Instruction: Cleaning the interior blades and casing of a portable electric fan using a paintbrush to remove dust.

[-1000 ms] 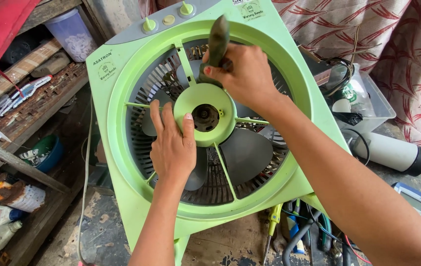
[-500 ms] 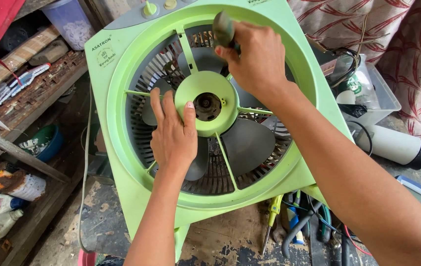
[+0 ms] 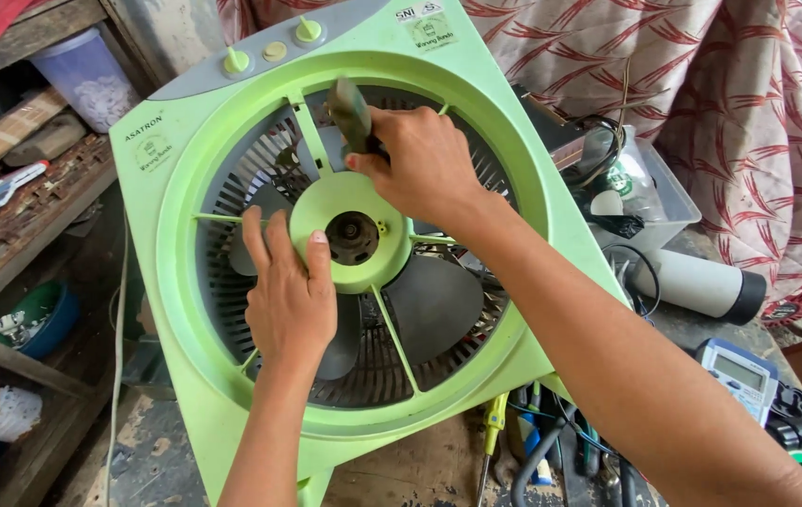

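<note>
A light green box fan (image 3: 185, 169) stands tilted on the workbench, with grey blades (image 3: 434, 300) behind its spoked frame. My left hand (image 3: 288, 300) rests flat on the left side of the round green hub (image 3: 349, 230), thumb on its rim. My right hand (image 3: 420, 164) is shut on a dark-handled screwdriver (image 3: 349, 113), held just above the hub against the upper spokes. The tool's tip is hidden behind my fingers.
Wooden shelves (image 3: 7, 225) with tools and bottles run along the left. On the right lie a white cylinder with a black end (image 3: 701, 282), a meter (image 3: 739, 376), cables and a clear box (image 3: 654, 188). A yellow-handled screwdriver (image 3: 493, 422) lies below the fan. A patterned cloth (image 3: 729, 103) hangs behind.
My right hand has shifted the screwdriver slightly lower and left toward the hub. The view has moved a little; my left hand stays on the hub.
</note>
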